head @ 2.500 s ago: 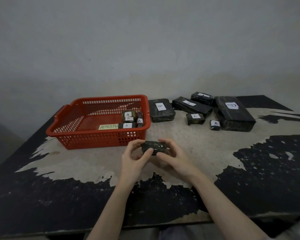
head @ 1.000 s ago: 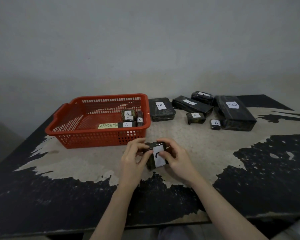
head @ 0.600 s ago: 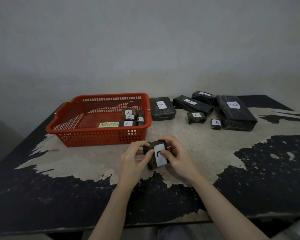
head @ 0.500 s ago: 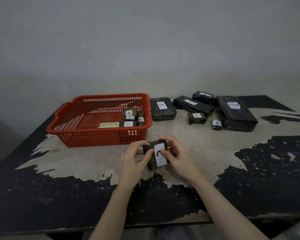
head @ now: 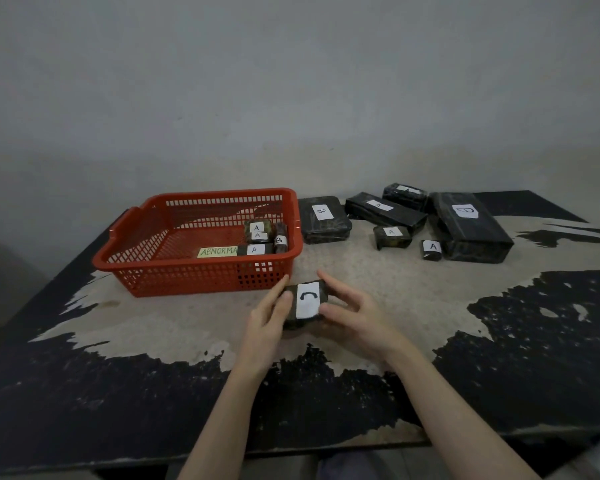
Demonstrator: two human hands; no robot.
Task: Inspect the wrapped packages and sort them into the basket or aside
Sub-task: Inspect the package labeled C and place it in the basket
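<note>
Left hand (head: 269,315) and right hand (head: 355,315): both bare, no gloves, rings or watch. Forearms uncovered to the frame edge, entering from 6 o'clock; no sleeves visible. Greyish garment fabric glimpsed between them, at bottom.

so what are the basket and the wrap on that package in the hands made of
Basket: looks like moulded plastic, orange-red, matte with a slight sheen, its walls and floor a slotted grid.

Package in the hands: dark wrap, probably plastic film or tape, judging by its glossy crinkled surface; what is inside cannot be seen. Its white label looks like plain matte paper with an inked mark.
</note>
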